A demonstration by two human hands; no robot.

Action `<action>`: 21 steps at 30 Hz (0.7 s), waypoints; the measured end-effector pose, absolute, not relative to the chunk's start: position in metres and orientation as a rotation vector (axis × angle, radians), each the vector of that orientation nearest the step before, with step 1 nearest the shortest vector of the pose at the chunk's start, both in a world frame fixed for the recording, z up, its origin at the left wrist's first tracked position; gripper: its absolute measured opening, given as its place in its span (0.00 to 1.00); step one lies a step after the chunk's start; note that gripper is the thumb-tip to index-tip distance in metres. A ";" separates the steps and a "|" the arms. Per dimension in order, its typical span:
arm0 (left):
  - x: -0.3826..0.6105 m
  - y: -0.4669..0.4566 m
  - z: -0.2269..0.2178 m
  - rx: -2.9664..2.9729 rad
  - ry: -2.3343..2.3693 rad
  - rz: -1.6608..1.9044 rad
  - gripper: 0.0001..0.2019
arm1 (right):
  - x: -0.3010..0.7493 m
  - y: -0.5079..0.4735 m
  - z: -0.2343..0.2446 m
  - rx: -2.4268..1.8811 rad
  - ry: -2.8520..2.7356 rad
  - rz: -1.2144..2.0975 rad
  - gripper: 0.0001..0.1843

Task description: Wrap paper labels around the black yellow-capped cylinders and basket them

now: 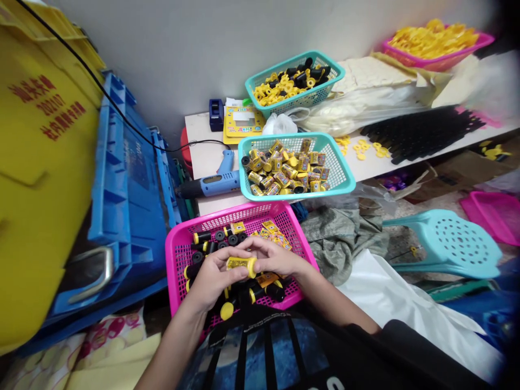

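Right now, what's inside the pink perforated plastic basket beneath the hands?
Black cylinders with yellow ends and flat, printed yellow labels. The left hand, right hand and their yellow printed cylinder cover the basket's middle; contents beneath are hidden.

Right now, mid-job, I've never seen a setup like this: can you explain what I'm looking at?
There is no machine here. The single picture comes from a camera on a person's head, looking forward and down. You see their bare left hand and right hand, together holding a small yellow-ended cylinder with a printed label. Below them is a pink basket of black-and-yellow cylinders and loose printed labels. On the white table beyond sit a turquoise basket of labelled cylinders, what looks like a blue heat gun, and another turquoise basket with yellow and black parts.
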State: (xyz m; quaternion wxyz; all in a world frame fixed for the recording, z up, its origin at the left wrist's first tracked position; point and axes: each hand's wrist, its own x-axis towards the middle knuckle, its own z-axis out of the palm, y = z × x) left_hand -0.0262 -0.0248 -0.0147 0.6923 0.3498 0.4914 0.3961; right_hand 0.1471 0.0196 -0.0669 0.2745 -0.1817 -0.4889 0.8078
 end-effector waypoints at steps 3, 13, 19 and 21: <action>-0.025 -0.023 -0.012 0.885 1.106 0.841 0.14 | 0.148 0.022 -0.068 -0.434 -1.279 2.209 0.26; -0.022 -0.015 -0.010 1.067 1.173 0.945 0.13 | 0.157 0.014 -0.053 -0.703 -1.723 1.323 0.34; -0.011 -0.007 -0.011 0.903 1.125 1.078 0.30 | 0.168 0.048 -0.016 -0.743 -1.977 0.735 0.14; -0.013 -0.005 -0.012 0.886 1.201 1.082 0.25 | 0.180 0.070 -0.003 -1.021 -1.874 0.525 0.20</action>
